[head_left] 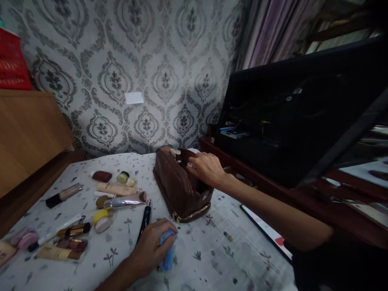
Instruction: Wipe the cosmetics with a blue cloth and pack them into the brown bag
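Observation:
An unzipped brown makeup bag [172, 182] stands on the patterned white sheet, several cosmetics showing at its top. My right hand [207, 166] reaches into its opening with curled fingers. A small pale spot shows at the fingertips; what they hold, if anything, is hidden. My left hand [153, 244] is closed around a crumpled blue cloth [166, 254], resting low in front of the bag. Beside that hand lies a slim black tube [144, 220] with a silvery tip, its lower end covered by the hand.
Left of the bag lie a silver tube [127, 200], a peach tube [117, 188], a yellow-lidded jar [102, 221], a dark-capped bottle [64, 195] and several other cosmetics. A tablet [266, 230] lies at right, below a large black screen [291, 105]. A wooden box [30, 125] stands left.

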### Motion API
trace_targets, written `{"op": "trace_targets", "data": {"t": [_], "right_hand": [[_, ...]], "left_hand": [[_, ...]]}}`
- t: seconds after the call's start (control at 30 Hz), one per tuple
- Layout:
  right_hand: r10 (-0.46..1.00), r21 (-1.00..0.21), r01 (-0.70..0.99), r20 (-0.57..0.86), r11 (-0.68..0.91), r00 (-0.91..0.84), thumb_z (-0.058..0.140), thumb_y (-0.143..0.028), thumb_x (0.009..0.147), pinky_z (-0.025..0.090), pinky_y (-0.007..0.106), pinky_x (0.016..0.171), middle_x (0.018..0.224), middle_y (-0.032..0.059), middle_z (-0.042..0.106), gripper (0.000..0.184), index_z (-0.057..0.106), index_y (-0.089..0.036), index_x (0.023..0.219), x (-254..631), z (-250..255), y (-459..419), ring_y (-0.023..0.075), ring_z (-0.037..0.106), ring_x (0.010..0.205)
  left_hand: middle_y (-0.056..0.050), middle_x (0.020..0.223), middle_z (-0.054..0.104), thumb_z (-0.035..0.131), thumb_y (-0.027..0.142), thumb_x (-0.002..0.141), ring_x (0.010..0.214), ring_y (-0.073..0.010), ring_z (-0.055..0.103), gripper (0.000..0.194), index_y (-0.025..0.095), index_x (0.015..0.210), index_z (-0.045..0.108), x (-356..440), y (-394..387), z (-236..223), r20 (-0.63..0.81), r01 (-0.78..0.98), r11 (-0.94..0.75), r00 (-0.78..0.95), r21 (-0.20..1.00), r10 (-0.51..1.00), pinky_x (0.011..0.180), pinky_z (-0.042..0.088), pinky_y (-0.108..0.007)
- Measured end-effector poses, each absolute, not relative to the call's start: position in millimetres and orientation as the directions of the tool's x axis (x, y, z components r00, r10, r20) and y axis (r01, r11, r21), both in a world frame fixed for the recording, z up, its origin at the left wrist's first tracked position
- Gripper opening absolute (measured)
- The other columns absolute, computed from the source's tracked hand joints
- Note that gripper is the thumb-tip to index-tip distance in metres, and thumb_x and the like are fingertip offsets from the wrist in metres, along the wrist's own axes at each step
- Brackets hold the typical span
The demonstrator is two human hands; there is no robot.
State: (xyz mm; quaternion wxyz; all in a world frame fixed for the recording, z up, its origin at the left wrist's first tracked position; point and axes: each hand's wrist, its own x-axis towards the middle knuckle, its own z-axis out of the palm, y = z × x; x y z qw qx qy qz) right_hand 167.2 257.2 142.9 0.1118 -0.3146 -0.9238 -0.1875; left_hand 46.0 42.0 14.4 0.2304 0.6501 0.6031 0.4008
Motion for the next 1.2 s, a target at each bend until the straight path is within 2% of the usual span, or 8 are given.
{"op": "trace_targets", "data": {"t": [0.3,0.43,0.5,0.57,0.8,0.93,1.1,1.2], "right_hand": [[0.545,0.230,0.630,0.340,0.742,-0.766,0.053,-0.037,0.094,0.042,0.030,0.068,0.102,0.0116,0.070,0.028,0.068,-0.018,0.108,171,145,256,0.0262,0.065,0.095],[0.542,-0.031,0.614,0.509,0.788,-0.669,0.056,-0.035,0.091,0.042,0.027,0.065,0.095,0.0063,0.071,0.029,0.066,-0.020,0.114,184,146,247,0.0208,0.066,0.082],[0.507,-0.164,0.523,0.592,0.837,-0.626,0.053,-0.032,0.093,0.043,0.026,0.065,0.086,0.0046,0.071,0.026,0.067,-0.019,0.110,195,142,235,0.0173,0.065,0.074],[0.459,-0.220,0.426,0.642,0.877,-0.614,0.049,-0.031,0.095,0.042,0.024,0.063,0.080,0.0049,0.069,0.026,0.069,-0.017,0.103,206,133,222,0.0153,0.063,0.069],[0.412,-0.167,0.386,0.536,0.907,-0.737,0.046,-0.033,0.099,0.041,0.023,0.054,0.085,0.0031,0.068,0.028,0.070,-0.021,0.091,242,90,207,0.0111,0.061,0.059],[0.385,-0.145,0.371,0.555,0.917,-0.737,0.044,-0.033,0.100,0.047,0.023,0.056,0.094,0.0064,0.070,0.028,0.068,-0.019,0.098,254,76,205,0.0133,0.068,0.068],[0.385,-0.253,0.291,0.630,0.923,-0.674,0.048,-0.024,0.098,0.055,0.022,0.065,0.106,0.0103,0.068,0.019,0.065,-0.019,0.106,260,62,199,0.0150,0.070,0.082],[0.355,-0.255,0.247,0.681,0.935,-0.640,0.049,-0.017,0.096,0.057,0.025,0.074,0.107,0.0115,0.066,0.020,0.062,-0.019,0.111,263,49,201,0.0166,0.069,0.091]], "left_hand": [[-0.004,0.083,0.064,0.048,0.027,0.089,0.077,-0.0166,0.060,0.019,0.017,0.089,0.064,45,41,14,0.240,0.601,-0.158,-0.058,0.784,0.969,0.072,0.043,-0.025],[-0.004,0.085,0.064,0.048,0.027,0.090,0.078,-0.0165,0.061,0.019,0.017,0.091,0.065,44,41,13,0.235,0.604,-0.156,-0.053,0.782,0.971,0.072,0.044,-0.025],[-0.004,0.086,0.064,0.048,0.027,0.090,0.080,-0.0167,0.061,0.019,0.018,0.092,0.065,44,40,12,0.242,0.610,-0.162,-0.050,0.776,0.969,0.074,0.044,-0.026],[-0.004,0.087,0.065,0.048,0.027,0.091,0.082,-0.0171,0.062,0.019,0.018,0.092,0.064,43,40,12,0.250,0.613,-0.173,-0.042,0.771,0.967,0.076,0.045,-0.026],[-0.004,0.087,0.065,0.046,0.028,0.094,0.081,-0.0163,0.063,0.020,0.018,0.093,0.063,45,38,17,0.267,0.678,-0.205,0.014,0.706,0.964,0.076,0.046,-0.027],[-0.004,0.084,0.065,0.045,0.029,0.095,0.078,-0.0156,0.063,0.021,0.018,0.092,0.062,46,38,18,0.313,0.692,-0.254,0.042,0.676,0.949,0.073,0.047,-0.026],[-0.003,0.082,0.064,0.046,0.026,0.096,0.077,-0.0146,0.063,0.018,0.020,0.093,0.062,44,41,16,0.315,0.702,-0.258,0.051,0.664,0.948,0.072,0.048,-0.024],[-0.002,0.080,0.062,0.047,0.024,0.095,0.074,-0.0134,0.062,0.014,0.020,0.094,0.060,44,42,13,0.349,0.693,-0.297,0.070,0.657,0.934,0.068,0.048,-0.023]]}}
